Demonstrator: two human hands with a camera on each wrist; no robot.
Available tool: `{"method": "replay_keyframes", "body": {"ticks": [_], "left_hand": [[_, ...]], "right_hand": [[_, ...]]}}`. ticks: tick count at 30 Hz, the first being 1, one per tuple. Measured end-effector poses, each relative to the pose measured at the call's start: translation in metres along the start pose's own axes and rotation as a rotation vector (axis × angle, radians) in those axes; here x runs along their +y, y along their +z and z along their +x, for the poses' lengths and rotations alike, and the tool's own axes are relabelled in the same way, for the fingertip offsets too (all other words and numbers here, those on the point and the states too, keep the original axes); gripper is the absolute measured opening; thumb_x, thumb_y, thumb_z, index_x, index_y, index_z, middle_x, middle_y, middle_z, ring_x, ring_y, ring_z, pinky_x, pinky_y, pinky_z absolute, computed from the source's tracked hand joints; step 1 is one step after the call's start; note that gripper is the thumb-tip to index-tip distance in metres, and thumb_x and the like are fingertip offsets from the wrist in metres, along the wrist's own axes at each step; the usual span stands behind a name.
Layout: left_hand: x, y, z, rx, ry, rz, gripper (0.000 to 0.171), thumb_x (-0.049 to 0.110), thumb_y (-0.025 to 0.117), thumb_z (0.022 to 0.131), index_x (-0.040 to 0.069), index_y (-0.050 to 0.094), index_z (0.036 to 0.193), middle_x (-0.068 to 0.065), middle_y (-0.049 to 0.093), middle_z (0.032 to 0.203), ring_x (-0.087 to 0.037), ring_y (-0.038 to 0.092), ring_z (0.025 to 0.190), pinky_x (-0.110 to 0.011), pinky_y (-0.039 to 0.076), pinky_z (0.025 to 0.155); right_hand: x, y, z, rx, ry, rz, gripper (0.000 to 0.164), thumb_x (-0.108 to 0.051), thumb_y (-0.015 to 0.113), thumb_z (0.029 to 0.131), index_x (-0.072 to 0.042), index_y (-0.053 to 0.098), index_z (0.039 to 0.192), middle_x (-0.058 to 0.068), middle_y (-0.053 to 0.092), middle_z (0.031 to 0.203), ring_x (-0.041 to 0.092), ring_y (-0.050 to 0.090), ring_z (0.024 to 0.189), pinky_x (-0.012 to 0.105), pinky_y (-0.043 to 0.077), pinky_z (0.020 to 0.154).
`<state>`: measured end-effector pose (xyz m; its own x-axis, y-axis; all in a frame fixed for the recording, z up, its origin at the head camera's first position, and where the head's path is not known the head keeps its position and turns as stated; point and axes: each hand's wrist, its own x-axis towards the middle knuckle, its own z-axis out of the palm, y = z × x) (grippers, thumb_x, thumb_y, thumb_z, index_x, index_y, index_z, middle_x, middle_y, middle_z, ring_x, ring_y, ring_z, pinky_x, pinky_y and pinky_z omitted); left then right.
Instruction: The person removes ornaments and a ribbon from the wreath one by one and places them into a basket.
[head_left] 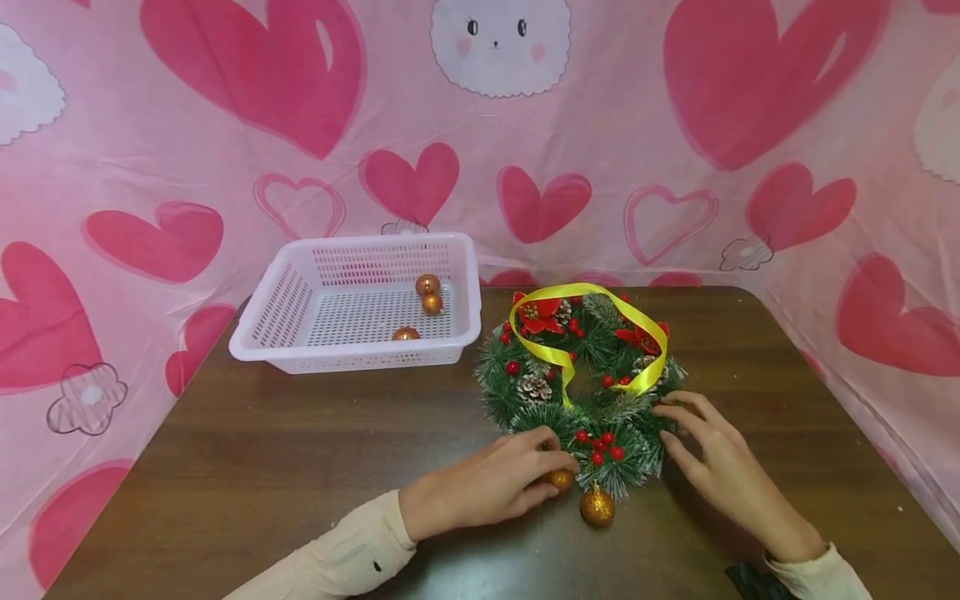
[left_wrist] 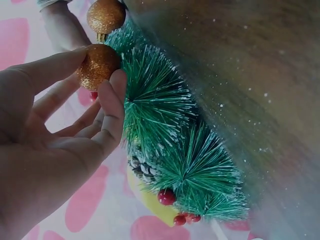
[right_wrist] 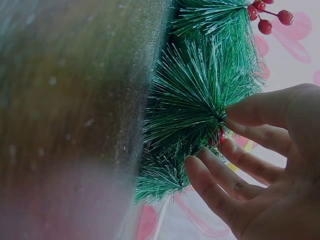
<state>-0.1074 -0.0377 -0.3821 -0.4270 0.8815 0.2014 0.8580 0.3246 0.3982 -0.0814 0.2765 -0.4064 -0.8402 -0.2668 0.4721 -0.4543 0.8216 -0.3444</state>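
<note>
A gold glitter ball ornament (left_wrist: 99, 66) is pinched between the thumb and fingers of my left hand (head_left: 495, 482), at the near left edge of a green wreath (head_left: 498, 387). A second gold ball (head_left: 597, 507) lies at the wreath's near edge, its cap toward the needles. My right hand (head_left: 716, 458) is at the wreath's right side, fingers spread and tips at the needles; the right wrist view shows the thumb (right_wrist: 245, 111) near a branch centre. The wreath carries red berries (head_left: 600, 447), pinecones (head_left: 534, 388), red flowers (head_left: 540, 317) and a yellow ribbon (head_left: 577, 292).
Left of the wreath, a white plastic basket (head_left: 360, 362) holds a few copper-coloured balls (head_left: 427, 285). Everything stands on a dark brown wooden table (head_left: 300, 467). A pink heart-patterned cloth (head_left: 465, 125) hangs behind. A black object (head_left: 753, 579) lies by the right sleeve.
</note>
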Motion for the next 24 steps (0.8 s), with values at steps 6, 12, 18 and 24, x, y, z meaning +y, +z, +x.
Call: {"method": "replay_keyframes", "body": {"ticks": [6, 12, 18, 24], "left_hand": [[-0.0027, -0.0035, 0.0010, 0.062, 0.026, -0.009, 0.032, 0.018, 0.065, 0.097, 0.015, 0.065, 0.129, 0.001, 0.058, 0.115, 0.000, 0.055, 0.095, -0.010, 0.046, 0.083], [-0.0060, -0.0037, 0.0039, 0.133, 0.066, -0.026, 0.035, 0.016, 0.060, 0.100, 0.012, 0.059, 0.135, 0.001, 0.061, 0.125, -0.002, 0.057, 0.112, -0.016, 0.045, 0.096], [-0.0067, -0.0035, 0.0064, 0.200, 0.029, -0.014, 0.037, 0.019, 0.061, 0.100, 0.010, 0.055, 0.136, -0.001, 0.062, 0.131, -0.008, 0.056, 0.122, -0.021, 0.043, 0.102], [-0.0085, -0.0041, 0.0089, 0.268, 0.020, -0.019, 0.033, 0.020, 0.062, 0.100, 0.011, 0.059, 0.131, 0.002, 0.063, 0.127, -0.008, 0.056, 0.121, -0.022, 0.043, 0.103]], "right_hand": [[0.0005, -0.0002, 0.0001, 0.003, -0.006, -0.001, 0.040, 0.004, 0.079, 0.079, -0.011, 0.069, 0.115, 0.007, 0.056, 0.123, 0.022, 0.064, 0.095, 0.015, 0.051, 0.074], [0.0008, 0.0000, 0.0001, 0.004, 0.000, -0.007, 0.041, 0.003, 0.079, 0.079, -0.011, 0.069, 0.116, 0.007, 0.056, 0.123, 0.021, 0.063, 0.093, 0.014, 0.050, 0.074], [0.0009, 0.0003, 0.0005, 0.009, -0.016, 0.002, 0.042, 0.003, 0.079, 0.078, -0.011, 0.068, 0.116, 0.008, 0.057, 0.123, 0.021, 0.063, 0.096, 0.001, 0.040, 0.080], [0.0007, 0.0009, -0.0001, 0.004, -0.006, -0.005, 0.042, 0.003, 0.079, 0.079, -0.012, 0.068, 0.117, 0.006, 0.056, 0.124, 0.021, 0.061, 0.100, 0.001, 0.041, 0.082]]}}
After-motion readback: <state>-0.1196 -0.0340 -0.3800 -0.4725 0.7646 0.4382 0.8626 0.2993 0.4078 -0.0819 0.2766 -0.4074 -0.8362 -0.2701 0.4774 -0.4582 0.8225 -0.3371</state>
